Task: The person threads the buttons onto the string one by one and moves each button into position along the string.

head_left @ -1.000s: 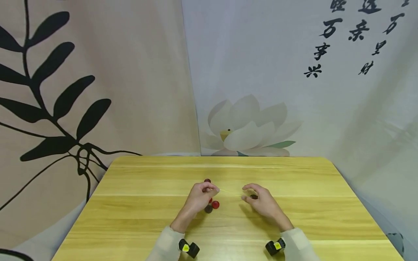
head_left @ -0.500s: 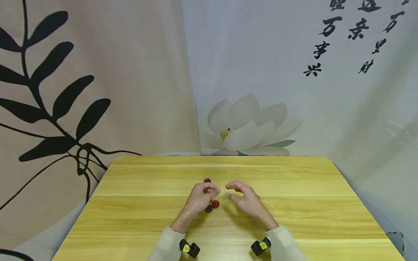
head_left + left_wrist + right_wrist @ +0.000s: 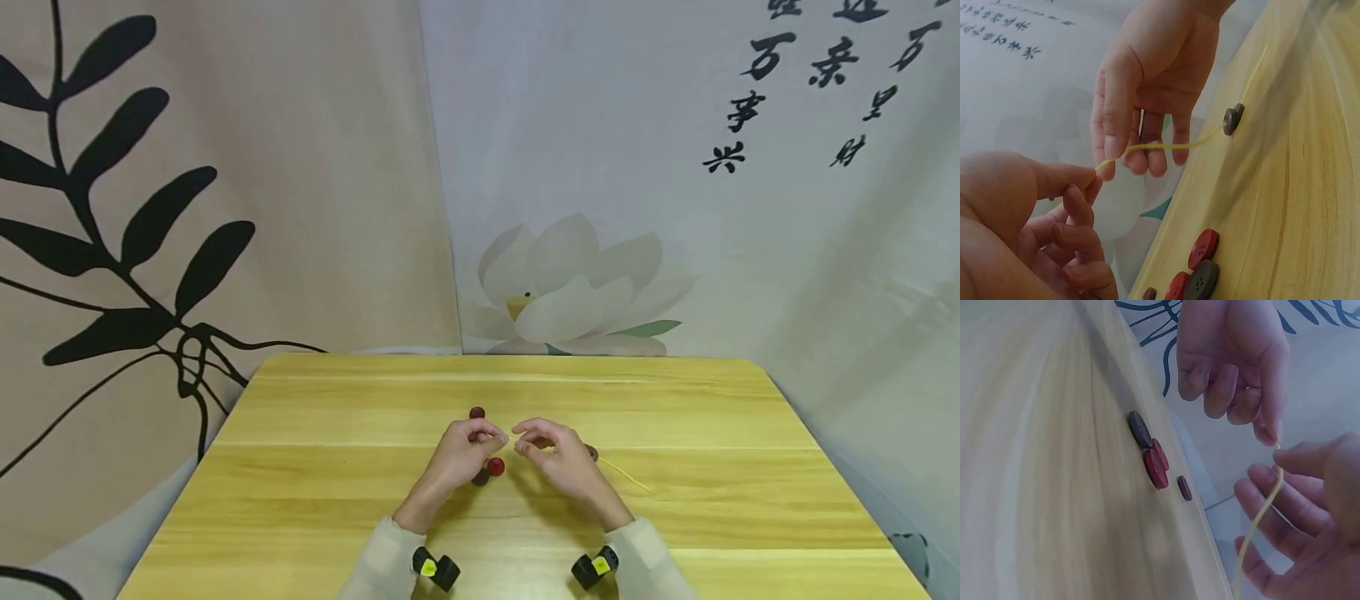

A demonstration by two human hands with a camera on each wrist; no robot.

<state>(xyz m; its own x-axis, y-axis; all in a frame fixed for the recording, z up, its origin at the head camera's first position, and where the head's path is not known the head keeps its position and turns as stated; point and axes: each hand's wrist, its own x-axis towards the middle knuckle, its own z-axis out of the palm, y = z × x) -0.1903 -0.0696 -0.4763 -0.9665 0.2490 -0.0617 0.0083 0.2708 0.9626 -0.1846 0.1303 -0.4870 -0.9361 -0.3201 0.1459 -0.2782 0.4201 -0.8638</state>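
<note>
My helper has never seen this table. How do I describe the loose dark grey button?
On the wooden table, find the loose buttons near the left hand. Next to two red buttons lies the dark grey button, the only grey one there, with no yellow cord through it.

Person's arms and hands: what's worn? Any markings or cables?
Left hand and right hand: no gloves or rings visible. Left sleeve and right sleeve: plain off-white, ending short of the hands. Left unit and right unit, at the sleeve ends: black, boxy, each with a yellow patch. No cables visible.
</note>
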